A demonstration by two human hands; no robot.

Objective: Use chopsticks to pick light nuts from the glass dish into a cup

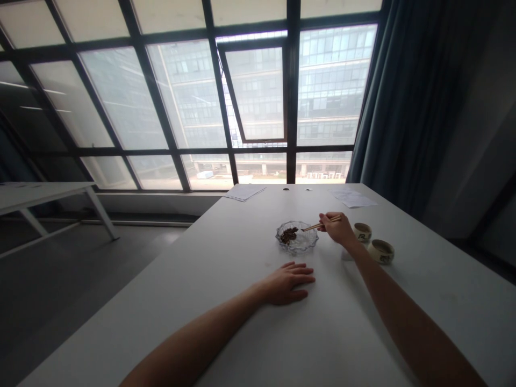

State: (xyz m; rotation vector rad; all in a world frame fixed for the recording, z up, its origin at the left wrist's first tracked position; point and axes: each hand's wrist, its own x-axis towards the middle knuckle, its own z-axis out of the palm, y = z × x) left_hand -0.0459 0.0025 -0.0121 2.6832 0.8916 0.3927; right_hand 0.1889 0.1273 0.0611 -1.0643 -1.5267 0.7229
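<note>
My right hand [337,228] is closed around a pair of wooden chopsticks [314,227], whose tips reach over the right side of a clear glass dish [298,248] with a scalloped rim. A small dark piece seems to be at the tips, too small to name. Dark brown bits [288,235] lie heaped in the dish's left half. My left hand [287,283] rests flat on the table in front of the dish, fingers spread, holding nothing. Just right of my right hand stand two small ceramic cups with dark characters, a farther cup [362,232] and a nearer cup [381,252].
The white table [226,279] runs toward the windows. Papers [245,192] lie at its far left and another sheet [355,198] at the far right. A dark round spot [286,189] is near the far edge. Another table [44,193] stands left; a curtain [403,118] hangs right.
</note>
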